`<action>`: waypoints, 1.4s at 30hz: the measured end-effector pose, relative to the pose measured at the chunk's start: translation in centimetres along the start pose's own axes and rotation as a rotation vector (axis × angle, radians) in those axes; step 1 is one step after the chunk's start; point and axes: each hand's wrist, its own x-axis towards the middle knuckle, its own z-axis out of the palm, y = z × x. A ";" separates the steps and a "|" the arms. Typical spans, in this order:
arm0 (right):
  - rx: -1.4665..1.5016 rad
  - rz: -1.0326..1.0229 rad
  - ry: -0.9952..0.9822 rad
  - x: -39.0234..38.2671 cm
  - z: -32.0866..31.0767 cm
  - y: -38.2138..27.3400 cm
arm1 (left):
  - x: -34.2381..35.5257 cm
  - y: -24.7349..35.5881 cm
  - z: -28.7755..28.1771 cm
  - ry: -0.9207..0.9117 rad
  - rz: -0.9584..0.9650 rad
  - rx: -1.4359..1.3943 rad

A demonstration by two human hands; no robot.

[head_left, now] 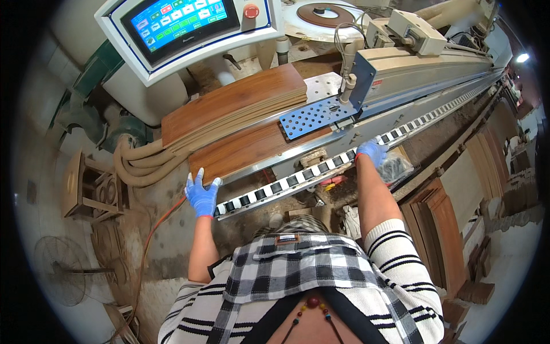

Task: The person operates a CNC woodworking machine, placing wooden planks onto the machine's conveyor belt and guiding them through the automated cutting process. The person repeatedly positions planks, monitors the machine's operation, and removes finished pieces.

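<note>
Head view: two hands show, both in blue gloves, with one wood-grain board [246, 150] between them and the machine. The board lies along the front edge of the machine bed [309, 145], its left end reaching the bed's left end and its right end running up to the one blue perforated plate [318, 118]. The left hand [201, 194] is at the board's near left corner, thumb and fingers spread apart; how hard it presses cannot be told. The right hand [372, 152] is on the one roller rail [283, 184] that runs along the front of the bed, its fingers bent over the rail; whether it grips or only rests there, I cannot tell. About nine dark blocks show on the rail between the hands; those beyond the right hand are too small to count.

Behind the single board, toward the bed's back left corner, sits one stack of boards [235, 97], several layers thick, the exact number unclear. Above it is one control panel [258, 34] with one lit screen [180, 23] and one red button [251, 11]. One brown coil [309, 16] lies on a white disc beyond the bed. On the left are one wooden stool [73, 192] and one fan [60, 268].
</note>
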 end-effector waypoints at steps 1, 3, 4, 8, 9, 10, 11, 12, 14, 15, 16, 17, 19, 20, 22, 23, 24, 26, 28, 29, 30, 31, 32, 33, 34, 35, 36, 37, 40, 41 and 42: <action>-0.001 -0.007 -0.002 -0.2 -0.1 -0.1 | 0.0 -0.2 0.1 0.007 0.010 -0.005; 0.020 -0.009 -0.003 -0.5 -0.3 -0.2 | 0.1 -0.4 0.1 0.019 0.030 -0.015; 0.018 -0.011 0.001 -0.6 -0.4 -0.2 | 0.1 -0.4 0.1 0.016 0.032 -0.014; 0.010 -0.010 -0.014 -0.5 -0.6 -0.3 | 0.2 -0.3 0.1 0.026 0.042 0.020; 0.007 -0.007 -0.026 -0.5 -0.7 -0.3 | 0.2 -0.3 0.1 0.034 0.044 0.037; 0.019 -0.008 -0.025 -0.7 -0.8 -0.3 | 0.2 -0.3 0.1 0.035 0.047 0.035; 0.031 -0.009 -0.025 -0.9 -1.0 -0.4 | 0.2 -0.3 0.1 0.035 0.048 0.032; 0.043 -0.010 -0.023 -1.0 -1.2 -0.4 | 0.2 -0.2 0.0 0.035 0.051 0.029; 0.038 -0.005 -0.023 -0.5 -0.6 -0.2 | 0.1 -0.1 -0.1 0.039 0.058 0.036; 0.035 -0.003 -0.024 -0.3 -0.4 -0.1 | 0.1 -0.1 -0.1 0.042 0.062 0.040; 0.035 -0.001 -0.025 -0.2 -0.3 -0.1 | 0.1 -0.2 0.0 0.042 0.065 0.043; 0.034 0.001 -0.027 -0.2 -0.2 -0.1 | 0.2 -0.2 0.0 0.042 0.068 0.045; 0.036 0.002 -0.035 -0.2 -0.2 -0.2 | 0.1 0.0 -0.1 0.036 0.064 0.056; 0.038 0.002 -0.042 -0.2 -0.3 -0.2 | 0.1 0.1 -0.2 0.028 0.058 0.065; 0.040 -0.003 -0.028 0.0 -0.1 0.0 | 0.1 0.6 -0.4 0.009 0.051 0.074; 0.039 -0.009 -0.008 0.5 0.5 0.3 | 0.2 0.8 -0.4 -0.003 0.049 0.075; 0.038 -0.018 0.009 0.4 0.6 0.3 | 0.1 1.1 -0.6 -0.012 0.043 0.078; 0.046 -0.016 -0.005 0.1 0.4 0.2 | 0.0 1.9 -0.8 -0.042 0.028 0.095; 0.044 -0.007 -0.021 -0.2 -0.1 0.0 | -0.1 3.1 -0.9 -0.079 0.009 0.107; 0.039 0.000 -0.031 -0.3 -0.3 -0.1 | -0.1 3.8 -0.9 -0.099 -0.002 0.112; 0.035 0.008 -0.043 -0.3 -0.4 -0.2 | -0.1 4.3 -0.9 -0.118 -0.014 0.118; 0.040 0.008 -0.046 -0.4 -0.5 -0.3 | -0.1 4.6 -0.5 -0.129 -0.021 0.134; 0.045 0.009 -0.049 -0.5 -0.7 -0.3 | -0.1 5.1 -0.4 -0.135 -0.023 0.137; 0.051 0.010 -0.051 -0.5 -0.7 -0.3 | -0.2 5.9 -0.4 -0.142 -0.023 0.138; 0.056 0.012 -0.043 -0.5 -0.6 -0.2 | -0.3 6.5 -0.3 -0.148 -0.023 0.140; 0.060 0.015 -0.036 -0.4 -0.4 -0.2 | -0.3 6.7 0.1 -0.146 -0.027 0.136; 0.065 0.017 -0.030 -0.3 -0.3 -0.2 | -0.3 6.6 0.2 -0.143 -0.026 0.128; 0.050 0.016 -0.032 -0.3 -0.3 -0.2 | -0.3 6.6 0.3 -0.140 -0.024 0.120; 0.033 0.009 -0.038 -0.4 -0.4 -0.3 | -0.3 6.7 0.4 -0.133 -0.005 0.114; 0.044 0.005 -0.039 -0.3 -0.2 -0.1 | -0.3 6.9 0.5 -0.131 0.004 0.115; 0.056 0.001 -0.037 -0.1 -0.1 0.0 | -0.4 7.4 0.6 -0.127 0.016 0.128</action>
